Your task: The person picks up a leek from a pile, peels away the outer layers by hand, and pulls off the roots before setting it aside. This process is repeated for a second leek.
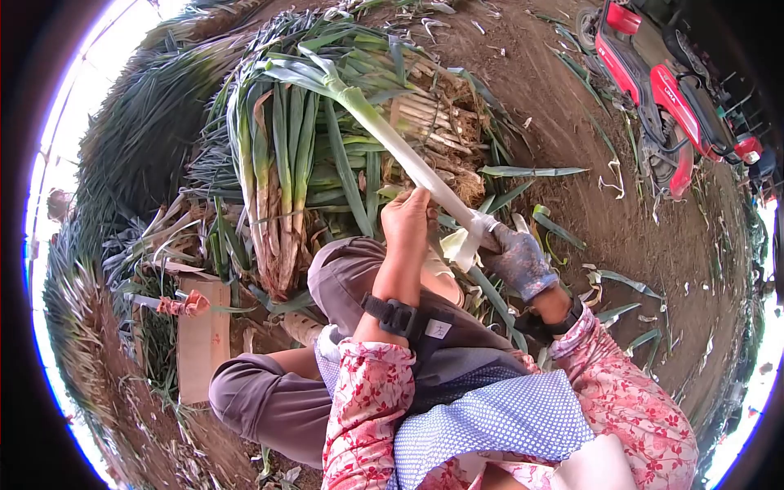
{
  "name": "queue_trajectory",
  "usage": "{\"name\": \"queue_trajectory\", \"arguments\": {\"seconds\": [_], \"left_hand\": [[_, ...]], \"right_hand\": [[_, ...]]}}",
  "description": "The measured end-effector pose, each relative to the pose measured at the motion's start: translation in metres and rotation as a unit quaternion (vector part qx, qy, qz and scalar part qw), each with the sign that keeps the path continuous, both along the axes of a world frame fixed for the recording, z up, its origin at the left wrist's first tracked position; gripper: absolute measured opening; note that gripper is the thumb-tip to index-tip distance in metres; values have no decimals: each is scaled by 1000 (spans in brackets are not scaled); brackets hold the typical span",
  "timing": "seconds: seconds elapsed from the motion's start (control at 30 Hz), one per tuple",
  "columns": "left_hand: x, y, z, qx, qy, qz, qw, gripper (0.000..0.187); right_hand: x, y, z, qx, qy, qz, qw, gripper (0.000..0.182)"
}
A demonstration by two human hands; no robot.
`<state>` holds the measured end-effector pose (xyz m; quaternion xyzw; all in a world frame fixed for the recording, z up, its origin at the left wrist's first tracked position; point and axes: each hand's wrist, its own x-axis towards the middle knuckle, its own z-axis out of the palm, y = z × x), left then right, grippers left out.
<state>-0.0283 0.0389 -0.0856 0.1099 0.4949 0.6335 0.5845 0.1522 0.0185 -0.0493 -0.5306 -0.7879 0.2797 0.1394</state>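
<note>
A long leek (400,155) slants across the middle of the view, its green leaves at the upper left and its white end at the lower right. My right hand (518,257), in a grey patterned glove, is closed around that white end. A loose pale layer of peel (461,247) hangs there. My bare left hand (406,220) is closed, with thumb and fingertips pinching at the side of the white stalk. Behind them lies a pile of leeks (367,147) with brown roots. A bunch of leeks (273,180) rests on it, roots toward me.
To the left stands a cardboard box (204,339), with a tool with an orange wrapped handle (192,304) at its top. Large heaps of leeks (139,139) rise beyond. A red and black vehicle (653,90) is at the upper right. Leaf scraps (625,282) litter the dirt floor.
</note>
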Motion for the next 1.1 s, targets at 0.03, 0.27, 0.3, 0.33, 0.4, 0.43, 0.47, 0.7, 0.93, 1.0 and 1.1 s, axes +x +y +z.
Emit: {"name": "queue_trajectory", "arguments": {"seconds": [0.03, 0.27, 0.3, 0.33, 0.4, 0.43, 0.47, 0.7, 0.93, 1.0, 1.1], "left_hand": [[-1, 2, 2, -26, -13, -5, 1000, 10], [-7, 8, -4, -96, -157, -13, 983, 7], [-8, 9, -1, -106, -176, -14, 979, 7], [-7, 11, 1, -128, -178, -15, 975, 8], [-8, 12, 4, -144, -207, -32, 967, 8], [-9, 12, 4, -152, -221, -41, 962, 8], [-10, 13, 2, -150, -239, -56, 958, 6], [17, -5, -21, -159, -157, -272, 936, 18], [6, 6, 11, 48, -35, 0, 998, 29], [4, 4, 29, 117, -234, 44, 964, 34], [-1, 11, 20, 113, -258, 63, 958, 39]], "right_hand": [[0, 0, -2, 4, 5, 0, 1000, 48], [0, 1, -12, -7, 46, 16, 999, 52], [1, 2, -11, -9, 56, 18, 998, 52], [1, 2, -11, -11, 65, 20, 998, 53], [0, -1, -8, -13, 81, 18, 996, 52], [0, -2, -6, -18, 89, 19, 996, 52], [0, -2, -4, -26, 94, 21, 995, 51], [-2, 5, 7, 19, 81, 15, 996, 37], [-2, 8, 8, 130, 86, 31, 987, 38], [-4, 2, 7, 137, 93, 42, 985, 34], [-9, -7, -10, 80, 25, 44, 996, 36]]}}
